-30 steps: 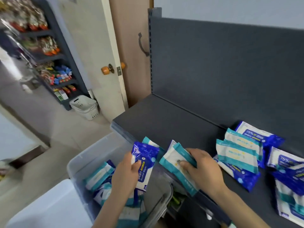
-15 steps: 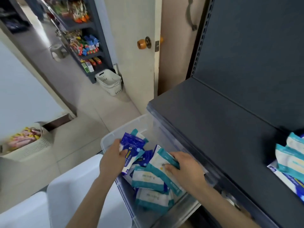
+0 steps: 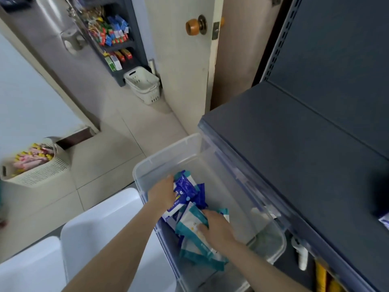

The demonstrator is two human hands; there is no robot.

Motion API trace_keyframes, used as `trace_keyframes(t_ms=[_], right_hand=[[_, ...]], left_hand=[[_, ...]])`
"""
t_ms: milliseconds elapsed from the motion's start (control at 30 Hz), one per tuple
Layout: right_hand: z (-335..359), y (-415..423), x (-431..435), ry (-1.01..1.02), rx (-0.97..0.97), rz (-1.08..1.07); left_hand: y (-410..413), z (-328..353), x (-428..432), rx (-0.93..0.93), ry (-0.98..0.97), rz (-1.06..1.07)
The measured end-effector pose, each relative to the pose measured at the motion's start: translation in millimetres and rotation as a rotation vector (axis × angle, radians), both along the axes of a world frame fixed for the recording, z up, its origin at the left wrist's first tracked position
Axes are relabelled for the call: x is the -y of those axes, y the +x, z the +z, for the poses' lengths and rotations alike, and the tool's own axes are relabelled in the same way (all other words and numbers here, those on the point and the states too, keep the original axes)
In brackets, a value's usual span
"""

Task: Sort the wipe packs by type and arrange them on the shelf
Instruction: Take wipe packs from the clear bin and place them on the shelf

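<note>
The left hand (image 3: 163, 191) is closed round the upper edge of a blue wipe pack (image 3: 186, 189) and holds it tilted inside the clear bin (image 3: 162, 155). Its fingertips are hidden behind the film. Just beside it, the right hand (image 3: 217, 228) pinches a teal-and-white wipe pack (image 3: 189, 221) at its near corner. The thumb lies on top, and the other fingers are tucked out of sight. The two packs touch, and the teal one overlaps the lower end of the blue one.

Beneath them lie more packs (image 3: 202, 252), mostly teal-edged with some dark blue, heaped towards the bin's left wall. Their number cannot be told, since hands and forearms cover part of the heap.

The bin stands against the front edge of the dark grey shelf (image 3: 294, 157). At the right frame edge, a corner of a blue-and-white pack (image 3: 384, 222) on the shelf is cut off. On a lower level under the shelf sit a white object (image 3: 302, 257) and some yellow items (image 3: 321, 275), both too blurred to name.

On the floor to the left, a beige basket (image 3: 40, 175) holds pink and yellow packets. A white basket (image 3: 144, 86) stands near the door (image 3: 185, 66).
</note>
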State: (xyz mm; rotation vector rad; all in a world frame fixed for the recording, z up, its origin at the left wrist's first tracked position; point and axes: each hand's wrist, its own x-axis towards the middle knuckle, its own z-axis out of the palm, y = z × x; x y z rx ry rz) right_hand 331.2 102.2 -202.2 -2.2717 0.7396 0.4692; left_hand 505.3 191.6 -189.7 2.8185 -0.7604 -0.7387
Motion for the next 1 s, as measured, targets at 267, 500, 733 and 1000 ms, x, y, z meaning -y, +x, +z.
trace_keyframes(t_ms=[267,500,733,1000], right_hand=[[37.0,-18.9,26.3,-0.118,0.119,0.03],[111.2,-106.1,68.5,-0.168,0.415,-0.137],[159.8,-226.5,139.6,-0.396,0.54,-0.477],[184.0,-341.7,225.8,-0.514,0.402,-0.627]], left_hand=[[-20.4,20.6,9.8,0.117,-0.177,0.06],[-93.8,82.6,40.1,0.068,-0.48,-0.078],[-198.5,131.6,139.5,0.025,-0.666,-0.445],[-312.7,166.9,297.1,0.078,-0.604,-0.905]])
